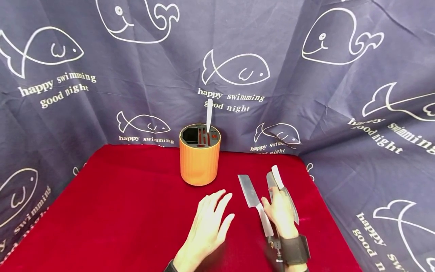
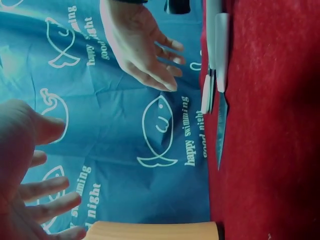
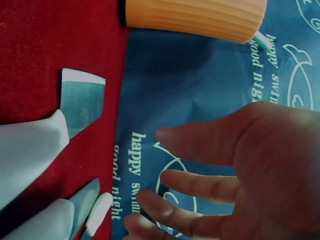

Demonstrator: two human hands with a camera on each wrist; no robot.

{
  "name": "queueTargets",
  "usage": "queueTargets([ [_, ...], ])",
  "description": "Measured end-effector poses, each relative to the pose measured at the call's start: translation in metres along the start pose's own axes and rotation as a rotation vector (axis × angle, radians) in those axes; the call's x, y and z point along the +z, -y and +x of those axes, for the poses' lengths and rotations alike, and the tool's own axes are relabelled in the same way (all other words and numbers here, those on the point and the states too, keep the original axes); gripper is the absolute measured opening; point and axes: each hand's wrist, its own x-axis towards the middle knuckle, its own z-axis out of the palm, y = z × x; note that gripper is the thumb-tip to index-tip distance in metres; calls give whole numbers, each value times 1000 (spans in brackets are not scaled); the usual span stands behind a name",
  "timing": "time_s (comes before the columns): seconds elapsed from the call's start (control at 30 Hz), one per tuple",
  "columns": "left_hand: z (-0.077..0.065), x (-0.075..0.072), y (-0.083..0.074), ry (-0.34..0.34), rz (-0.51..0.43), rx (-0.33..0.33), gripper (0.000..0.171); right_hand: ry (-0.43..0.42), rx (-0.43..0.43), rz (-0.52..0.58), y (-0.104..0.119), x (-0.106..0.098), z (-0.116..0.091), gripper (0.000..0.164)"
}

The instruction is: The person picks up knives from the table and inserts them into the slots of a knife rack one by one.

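My left hand [image 1: 207, 223] is held over the red cloth in front of the orange knife block [image 1: 199, 164], fingers spread and holding nothing. To its right, my right hand [image 1: 281, 213] hovers over the knives with its fingers loosely extended. The left wrist view shows this right hand [image 2: 137, 47] raised off the cloth. A cleaver [image 1: 249, 190] with a white handle lies just left of it. Partly hidden under the hand is a second broad blade [image 1: 270, 180]. Beside that lies a knife with a white handle [image 1: 276, 175], its blade pointing toward me.
A white-handled knife [image 1: 209, 113] stands upright in a slot of the knife block, whose black insert has several slots. The red cloth [image 1: 129, 211] covers the table. A blue-grey curtain [image 1: 238, 34] with fish drawings hangs behind and along both sides.
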Motion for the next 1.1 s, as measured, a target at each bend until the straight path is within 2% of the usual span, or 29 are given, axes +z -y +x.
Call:
queueTargets([
  [0.33, -5, 5, -12, 26, 19, 86, 47, 167, 71, 2, -8, 8, 1, 36],
  [0.5, -8, 7, -20, 62, 5, 112, 48, 207, 70, -22, -9, 11, -2, 35],
  [0.87, -14, 11, -30, 89, 5, 168, 54, 307, 130, -38, -10, 15, -7, 40],
  [1.1, -16, 11, -33, 87, 11, 187, 40, 391, 162, -105, -3, 12, -10, 40],
])
